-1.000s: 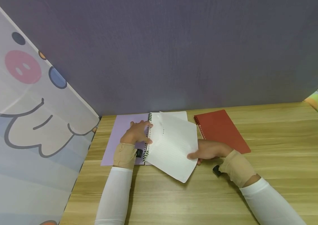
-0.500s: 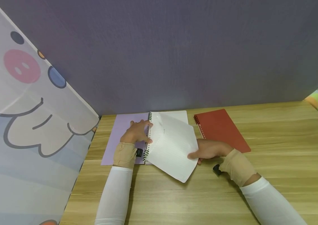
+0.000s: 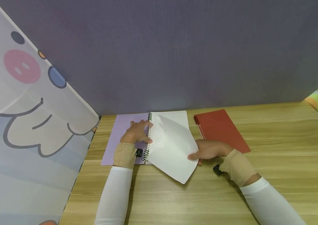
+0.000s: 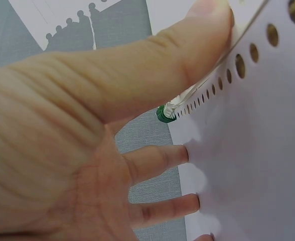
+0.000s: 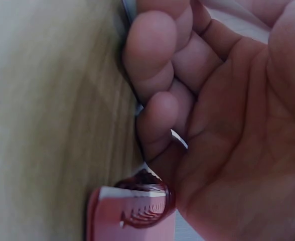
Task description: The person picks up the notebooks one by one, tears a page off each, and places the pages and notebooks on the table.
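A spiral notebook lies open on the table, its lilac cover [image 3: 123, 129] at the left and lined white pages [image 3: 179, 115] at the right. My left hand [image 3: 137, 132] rests across the green coil [image 3: 149, 116], fingers spread, thumb and fingertips against the page's punched edge. In the left wrist view the thumb [image 4: 152, 65] lies along the row of holes. With thumb above and fingers beneath, my right hand [image 3: 210, 149] pinches the right edge of a notebook page [image 3: 173, 150]. That page is pulled askew, its lower corner jutting past the notebook. Curled fingers [image 5: 150, 42] show in the right wrist view.
A red spiral notebook [image 3: 217, 128] lies closed just behind the right hand. The wooden table [image 3: 282, 140] meets a dark upright panel [image 3: 175, 56] at the back. A cartoon-printed wall [image 3: 35, 125] stands at the left.
The upper right part of the gripped page has bowed and drawn down, baring more of the page beneath. Both hands have stayed nearly in place.
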Motion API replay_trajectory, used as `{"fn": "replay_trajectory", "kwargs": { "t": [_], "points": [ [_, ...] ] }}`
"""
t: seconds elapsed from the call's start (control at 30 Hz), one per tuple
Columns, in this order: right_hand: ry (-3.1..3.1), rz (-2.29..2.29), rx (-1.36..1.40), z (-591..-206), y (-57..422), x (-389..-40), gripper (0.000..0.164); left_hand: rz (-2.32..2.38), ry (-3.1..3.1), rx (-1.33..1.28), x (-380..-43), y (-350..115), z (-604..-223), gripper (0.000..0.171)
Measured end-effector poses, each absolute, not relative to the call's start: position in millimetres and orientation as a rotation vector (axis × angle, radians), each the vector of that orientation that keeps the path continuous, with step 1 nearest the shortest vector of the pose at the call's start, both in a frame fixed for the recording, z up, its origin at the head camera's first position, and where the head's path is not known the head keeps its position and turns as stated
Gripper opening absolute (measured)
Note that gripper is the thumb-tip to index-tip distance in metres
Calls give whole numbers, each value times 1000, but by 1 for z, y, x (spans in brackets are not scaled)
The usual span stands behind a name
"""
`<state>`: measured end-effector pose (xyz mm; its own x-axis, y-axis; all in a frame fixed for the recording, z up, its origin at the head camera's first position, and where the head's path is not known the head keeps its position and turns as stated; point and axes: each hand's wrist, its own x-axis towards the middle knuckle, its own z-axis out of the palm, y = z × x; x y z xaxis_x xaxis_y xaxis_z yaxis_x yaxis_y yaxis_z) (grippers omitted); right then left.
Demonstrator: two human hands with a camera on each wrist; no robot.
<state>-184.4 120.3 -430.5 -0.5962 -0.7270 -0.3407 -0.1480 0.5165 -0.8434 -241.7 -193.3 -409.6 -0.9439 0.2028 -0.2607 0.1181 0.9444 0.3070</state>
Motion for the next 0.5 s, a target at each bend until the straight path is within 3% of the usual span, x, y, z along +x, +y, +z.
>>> {"fn": "replay_trajectory", "kwargs": {
  "t": [0.5],
  "points": [
    [2054,-1029,-695,-431,122,-186,34,435,2803,239,-242,-194,-410,81]
  ]
}}
